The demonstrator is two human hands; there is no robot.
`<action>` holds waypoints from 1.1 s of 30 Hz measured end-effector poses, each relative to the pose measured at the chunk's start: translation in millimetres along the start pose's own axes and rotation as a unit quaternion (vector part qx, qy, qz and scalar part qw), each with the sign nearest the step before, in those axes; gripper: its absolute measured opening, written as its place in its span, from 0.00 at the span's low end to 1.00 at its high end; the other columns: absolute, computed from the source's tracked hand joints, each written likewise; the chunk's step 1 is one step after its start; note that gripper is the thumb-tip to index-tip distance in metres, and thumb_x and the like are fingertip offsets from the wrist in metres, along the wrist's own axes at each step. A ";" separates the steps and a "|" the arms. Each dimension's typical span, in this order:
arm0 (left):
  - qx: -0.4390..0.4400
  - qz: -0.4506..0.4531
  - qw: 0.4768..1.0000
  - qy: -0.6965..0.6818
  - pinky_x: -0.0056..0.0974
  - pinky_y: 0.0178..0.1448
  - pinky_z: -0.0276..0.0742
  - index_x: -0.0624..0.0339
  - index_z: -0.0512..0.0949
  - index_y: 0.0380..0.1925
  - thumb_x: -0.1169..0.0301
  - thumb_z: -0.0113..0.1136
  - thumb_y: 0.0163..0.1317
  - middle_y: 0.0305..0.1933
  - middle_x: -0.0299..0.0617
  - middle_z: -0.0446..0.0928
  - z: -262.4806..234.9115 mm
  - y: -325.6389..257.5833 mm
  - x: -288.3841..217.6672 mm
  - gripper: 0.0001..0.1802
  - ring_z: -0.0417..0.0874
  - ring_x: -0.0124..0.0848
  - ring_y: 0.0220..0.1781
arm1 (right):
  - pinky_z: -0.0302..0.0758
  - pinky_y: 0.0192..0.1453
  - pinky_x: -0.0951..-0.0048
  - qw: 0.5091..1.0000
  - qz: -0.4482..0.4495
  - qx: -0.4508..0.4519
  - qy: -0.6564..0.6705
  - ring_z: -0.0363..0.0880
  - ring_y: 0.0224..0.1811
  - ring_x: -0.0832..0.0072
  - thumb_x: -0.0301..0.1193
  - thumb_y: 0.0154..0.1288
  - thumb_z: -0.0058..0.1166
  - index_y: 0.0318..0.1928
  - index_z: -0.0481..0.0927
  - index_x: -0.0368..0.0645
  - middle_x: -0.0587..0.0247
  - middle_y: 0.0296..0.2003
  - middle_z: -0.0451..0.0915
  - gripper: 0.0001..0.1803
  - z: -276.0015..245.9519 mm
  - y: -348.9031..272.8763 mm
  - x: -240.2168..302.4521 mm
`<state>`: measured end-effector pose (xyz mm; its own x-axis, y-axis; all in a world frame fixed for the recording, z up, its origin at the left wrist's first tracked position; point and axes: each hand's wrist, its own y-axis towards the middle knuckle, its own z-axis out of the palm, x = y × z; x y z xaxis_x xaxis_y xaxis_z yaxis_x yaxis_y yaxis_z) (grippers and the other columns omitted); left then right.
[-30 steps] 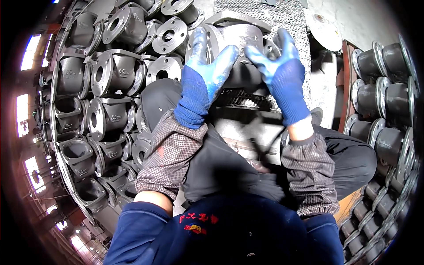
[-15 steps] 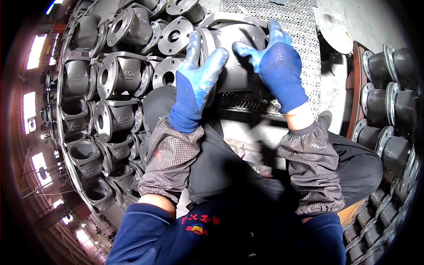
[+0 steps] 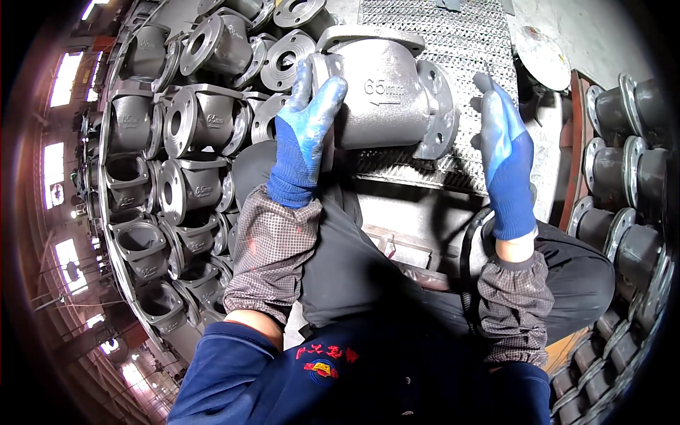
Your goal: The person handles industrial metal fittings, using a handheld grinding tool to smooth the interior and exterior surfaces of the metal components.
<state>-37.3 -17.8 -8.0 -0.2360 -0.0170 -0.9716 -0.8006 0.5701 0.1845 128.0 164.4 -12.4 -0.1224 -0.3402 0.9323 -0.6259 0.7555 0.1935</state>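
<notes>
A grey cast-metal valve body (image 3: 386, 95) with round flanges at both ends lies on a metal grating (image 3: 453, 42) in front of me. My left hand (image 3: 304, 131), in a blue glove, presses flat against the body's left flange. My right hand (image 3: 504, 159), also blue-gloved, is held open just right of the right flange, a small gap apart from it. Both forearms wear dark mesh sleeve covers.
A large stack of similar grey flanged valve bodies (image 3: 188, 127) fills the left side. More flanged castings (image 3: 623, 142) stand in rows at the right. A round metal disc (image 3: 542, 46) lies at the upper right. My knees sit below the grating.
Both hands have spread apart from the top of the valve body; the left has gone to its left flange, the right has come off to the right. The casting's side now shows.
</notes>
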 end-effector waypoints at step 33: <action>0.079 0.174 0.933 0.304 0.36 0.73 0.55 0.71 0.67 0.60 0.65 0.66 0.58 0.70 0.61 0.57 -3.3 -4.7 5.2 0.33 0.58 0.42 0.73 | 0.73 0.19 0.72 0.877 0.407 -0.231 0.110 0.76 0.17 0.72 0.28 0.63 0.48 0.43 0.72 0.35 0.54 0.27 0.81 0.10 -106.8 -43.8 -185.5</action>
<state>-36.6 -23.3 -13.4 -0.7740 -0.2433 -0.5845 -0.5375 0.7405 0.4035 260.4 254.3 -161.2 -0.2000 0.4943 0.8459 -0.0155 0.8617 -0.5072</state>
